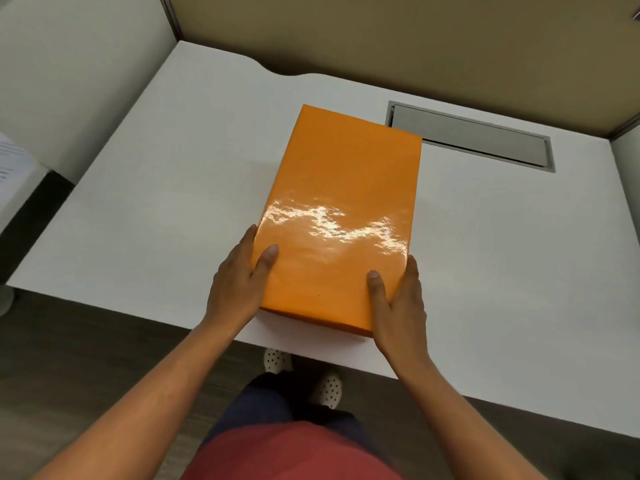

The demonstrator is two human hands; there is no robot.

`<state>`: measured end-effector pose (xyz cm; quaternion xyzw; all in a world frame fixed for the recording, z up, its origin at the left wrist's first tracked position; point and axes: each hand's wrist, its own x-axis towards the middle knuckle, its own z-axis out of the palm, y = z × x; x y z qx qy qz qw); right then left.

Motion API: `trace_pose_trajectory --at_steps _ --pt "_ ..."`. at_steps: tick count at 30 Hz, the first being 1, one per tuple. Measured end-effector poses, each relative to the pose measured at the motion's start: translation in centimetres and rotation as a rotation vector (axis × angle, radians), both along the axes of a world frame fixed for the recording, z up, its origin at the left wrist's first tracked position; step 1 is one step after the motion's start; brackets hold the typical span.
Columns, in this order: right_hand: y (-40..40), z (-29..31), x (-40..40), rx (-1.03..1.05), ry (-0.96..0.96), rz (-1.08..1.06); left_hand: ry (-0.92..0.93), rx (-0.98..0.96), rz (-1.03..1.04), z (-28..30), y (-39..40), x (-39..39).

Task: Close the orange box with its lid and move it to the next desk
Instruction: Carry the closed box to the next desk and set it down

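Note:
A glossy orange box (343, 209) with its lid on lies lengthwise on a white desk (156, 202), its near end close to the desk's front edge. My left hand (239, 282) grips the box's near left side, thumb on top of the lid. My right hand (398, 303) grips the near right corner, thumb also on the lid. Only the lid's top and a thin front edge show; the box body underneath is hidden.
A grey cable-tray flap (474, 140) is set into the desk behind the box at the right. Tan partition panels (381, 39) wall the desk at the back. At the far left edge stands another surface with white paper (14, 168). Dark floor lies below.

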<state>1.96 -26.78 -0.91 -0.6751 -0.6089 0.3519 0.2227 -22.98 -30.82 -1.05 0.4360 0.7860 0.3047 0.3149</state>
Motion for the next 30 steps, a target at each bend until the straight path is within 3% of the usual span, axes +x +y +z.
trace_pose_trajectory --at_steps 4,8,11,15,22,30 --pt "0.2 0.1 0.1 -0.007 0.004 0.005 0.018 -0.069 -0.042 0.1 0.6 -0.5" --pt "1.8 0.8 0.8 -0.041 -0.090 0.051 0.227 -0.268 -0.059 1.1 3.4 -2.7" --pt "6.0 1.8 0.8 0.061 -0.167 0.078 0.364 -0.074 -0.102 2.1 7.5 -4.0" --pt "13.8 2.9 -1.3 0.197 -0.293 0.171 0.434 0.130 -0.359 2.6 15.2 -4.5" --pt "22.4 2.7 -4.5 0.222 -0.464 0.223 0.479 0.101 -0.584 1.3 25.1 -6.2" --pt "22.6 1.6 -5.4 0.237 -0.463 0.171 0.440 0.097 -0.579 0.3 25.5 -6.5"
